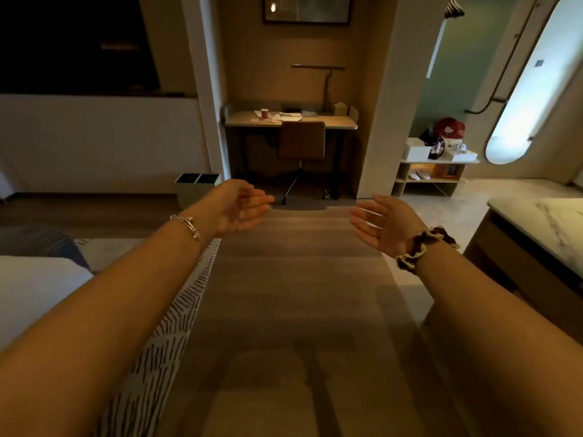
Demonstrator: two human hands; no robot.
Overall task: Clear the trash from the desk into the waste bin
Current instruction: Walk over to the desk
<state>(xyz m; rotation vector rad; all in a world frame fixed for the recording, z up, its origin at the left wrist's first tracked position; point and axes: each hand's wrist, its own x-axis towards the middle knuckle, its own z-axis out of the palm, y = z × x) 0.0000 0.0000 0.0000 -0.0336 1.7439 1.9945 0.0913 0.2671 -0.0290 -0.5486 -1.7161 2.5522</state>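
A light wooden desk stands in an alcove across the room. On it are a red paper cup, crumpled tissue and papers. A pale two-compartment waste bin sits on the floor left of the alcove. My left hand and my right hand are stretched out in front of me, palms facing each other, fingers apart, holding nothing, well short of the desk.
A brown swivel chair is pushed in at the desk. A desk lamp stands at the back. A bed with a striped runner lies left, a marble-topped counter right, a low shelf beyond. Wooden floor runs ahead.
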